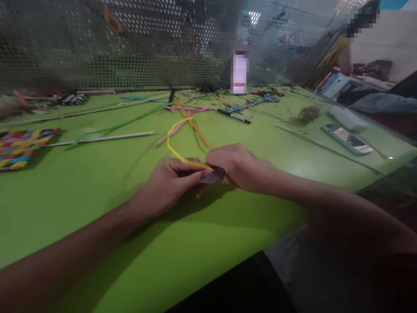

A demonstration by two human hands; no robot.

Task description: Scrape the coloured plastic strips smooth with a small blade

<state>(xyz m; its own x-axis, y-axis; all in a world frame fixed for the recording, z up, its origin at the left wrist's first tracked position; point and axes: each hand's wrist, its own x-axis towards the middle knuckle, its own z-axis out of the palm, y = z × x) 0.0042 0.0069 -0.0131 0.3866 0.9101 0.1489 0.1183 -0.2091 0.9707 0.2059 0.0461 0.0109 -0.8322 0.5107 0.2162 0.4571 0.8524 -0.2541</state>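
Both hands meet above the green table point(130, 187). My left hand point(172, 178) is closed, pinching a yellow strip point(172, 150) and a small greyish piece point(211, 175) between thumb and fingers. The yellow strip curves up and away from the fingers, its far end near pink and orange strips. My right hand point(233, 165) is closed around the other end of the greyish piece, touching the left fingertips. What lies inside its curled fingers is hidden. Just beyond the hands are an orange strip point(195, 126) and a pink strip point(176, 130).
A multicoloured woven piece point(24, 148) lies at the left, beside a white stick point(120, 137). Further back are a black pen point(233, 116), green strips point(124, 126), scraps and an upright phone point(239, 71). At right lie another phone point(347, 139) and a long thin stick point(325, 148).
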